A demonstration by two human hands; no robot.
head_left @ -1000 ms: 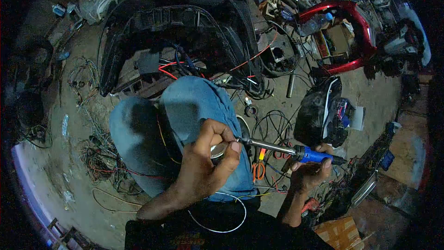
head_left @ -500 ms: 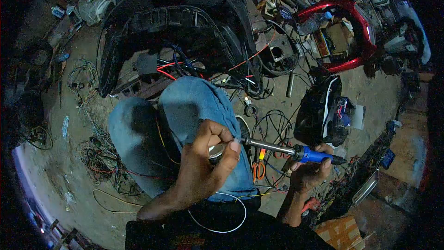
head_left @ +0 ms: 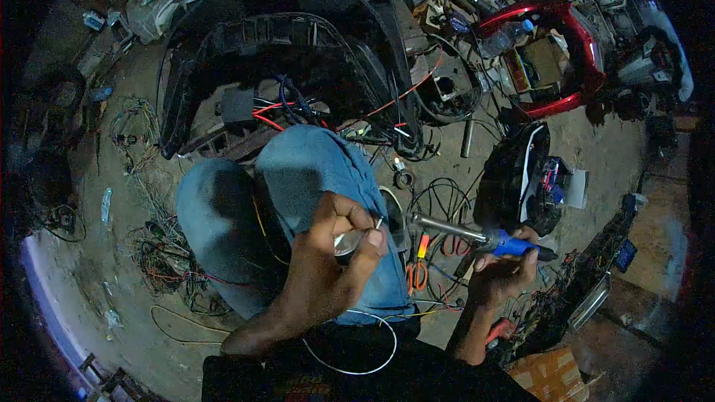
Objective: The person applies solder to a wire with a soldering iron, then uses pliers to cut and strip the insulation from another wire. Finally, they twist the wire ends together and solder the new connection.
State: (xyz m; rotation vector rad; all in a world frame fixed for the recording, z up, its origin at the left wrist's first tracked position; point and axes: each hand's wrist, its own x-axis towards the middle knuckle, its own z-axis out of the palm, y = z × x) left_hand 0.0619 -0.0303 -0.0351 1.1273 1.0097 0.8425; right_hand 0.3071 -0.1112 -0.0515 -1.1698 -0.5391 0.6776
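Observation:
My left hand [head_left: 331, 249] is closed above my knee, thumb and forefinger pinching a thin pale wire [head_left: 380, 222] whose short end sticks up past the fingertips. A small round silvery tin [head_left: 346, 243] shows within the curl of the same hand. In my right hand [head_left: 503, 272] is a soldering iron [head_left: 451, 228], gripped by its blue handle. Its metal barrel points left toward the pinched wire, with a gap between the two. A white cable [head_left: 395, 350] loops across my lap; where it leads is hidden.
A large black plastic body part [head_left: 175, 97] with wires inside lies beyond my knees. Orange-handled scissors [head_left: 417, 275] and tangled black cables [head_left: 447, 197] lie on the floor. A red curved frame [head_left: 592, 52] stands at upper right. Wire bundles [head_left: 167, 260] lie at left.
My right hand has drawn the soldering iron slightly to the right, so its tip has come away from my left fingertips. The pinched wire end now shows. My left hand stays nearly still.

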